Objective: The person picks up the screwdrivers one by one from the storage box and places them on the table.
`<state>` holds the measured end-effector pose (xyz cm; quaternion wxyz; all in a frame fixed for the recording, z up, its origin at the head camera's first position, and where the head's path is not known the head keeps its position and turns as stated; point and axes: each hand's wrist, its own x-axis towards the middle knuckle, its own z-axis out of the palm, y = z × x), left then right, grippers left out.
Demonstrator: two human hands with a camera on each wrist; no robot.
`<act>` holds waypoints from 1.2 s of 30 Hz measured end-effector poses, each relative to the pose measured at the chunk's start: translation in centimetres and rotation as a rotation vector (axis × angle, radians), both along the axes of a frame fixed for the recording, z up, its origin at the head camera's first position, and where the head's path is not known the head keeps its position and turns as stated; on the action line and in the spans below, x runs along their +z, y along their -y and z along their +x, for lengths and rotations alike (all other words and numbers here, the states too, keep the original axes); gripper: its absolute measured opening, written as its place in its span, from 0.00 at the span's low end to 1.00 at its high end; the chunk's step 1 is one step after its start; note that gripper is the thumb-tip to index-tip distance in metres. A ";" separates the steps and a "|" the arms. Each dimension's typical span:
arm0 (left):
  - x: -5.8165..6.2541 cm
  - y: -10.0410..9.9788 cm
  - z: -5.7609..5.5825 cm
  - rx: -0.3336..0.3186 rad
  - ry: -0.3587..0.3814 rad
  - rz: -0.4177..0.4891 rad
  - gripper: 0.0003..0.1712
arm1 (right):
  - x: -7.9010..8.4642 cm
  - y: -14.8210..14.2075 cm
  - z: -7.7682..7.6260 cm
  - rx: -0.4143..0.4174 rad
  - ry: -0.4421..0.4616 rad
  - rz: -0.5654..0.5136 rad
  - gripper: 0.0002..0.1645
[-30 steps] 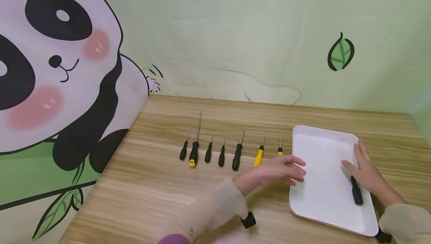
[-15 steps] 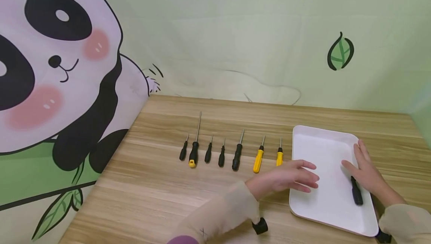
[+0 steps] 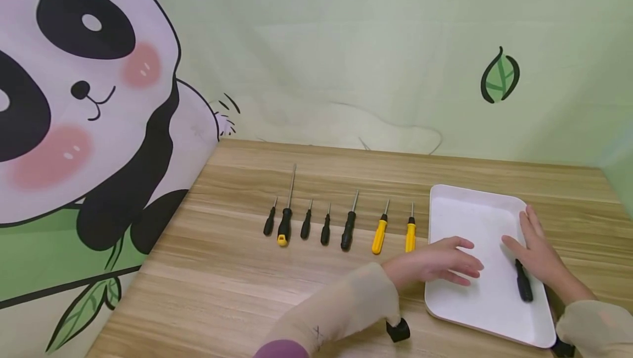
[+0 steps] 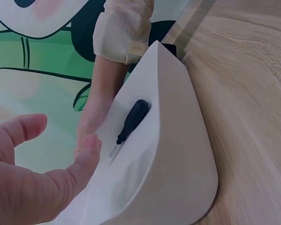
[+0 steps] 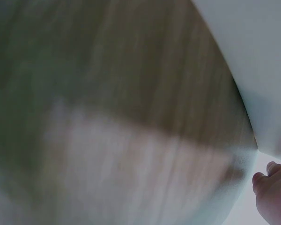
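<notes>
My left hand (image 3: 440,263) hovers over the left side of the white tray (image 3: 487,314), fingers spread and relaxed, holding nothing. Its thumb and a finger show at the lower left of the left wrist view. Against the tray's right rim rests my right hand (image 3: 539,251), fingers straight along the edge and thumb reaching over the inside. A black-handled screwdriver (image 3: 524,284) lies in the tray just below that hand, which hides its shaft in the head view. The left wrist view shows this screwdriver (image 4: 136,117) whole, with its short metal shaft.
Left of the tray, several screwdrivers lie in a row, tips pointing away. They include a long black and yellow screwdriver (image 3: 284,226), a black screwdriver (image 3: 348,231) and two yellow ones, the nearer yellow screwdriver (image 3: 410,236) partly behind my left hand. A printed wall stands behind the table.
My left hand has moved right and slightly toward me, from the tray's left edge to farther over the tray, uncovering the yellow screwdrivers. My right hand, tray and black screwdriver have stayed put.
</notes>
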<state>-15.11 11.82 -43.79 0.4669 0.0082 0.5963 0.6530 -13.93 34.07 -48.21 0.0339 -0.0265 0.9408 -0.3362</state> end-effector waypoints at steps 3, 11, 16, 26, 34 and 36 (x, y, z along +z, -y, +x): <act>-0.3 -0.8 0.0 0.011 0.001 -0.028 0.21 | 0.0 -0.1 0.0 0.002 -0.007 -0.002 0.46; -0.9 -2.4 0.0 0.035 0.027 -0.040 0.20 | -0.1 -0.2 -0.1 0.009 -0.033 -0.013 0.45; -1.4 -3.2 0.0 0.060 0.044 -0.028 0.19 | -0.2 -0.3 -0.1 0.011 -0.031 -0.010 0.45; -1.9 -4.5 -0.1 0.074 0.047 -0.070 0.18 | -0.2 -0.3 -0.2 0.010 -0.038 0.001 0.45; -2.2 -5.7 0.1 0.112 0.068 -0.078 0.15 | -0.2 -0.4 -0.2 0.015 -0.067 0.002 0.45; -2.3 -5.9 0.2 0.118 0.075 -0.078 0.14 | -0.2 -0.4 -0.2 0.012 -0.060 0.005 0.45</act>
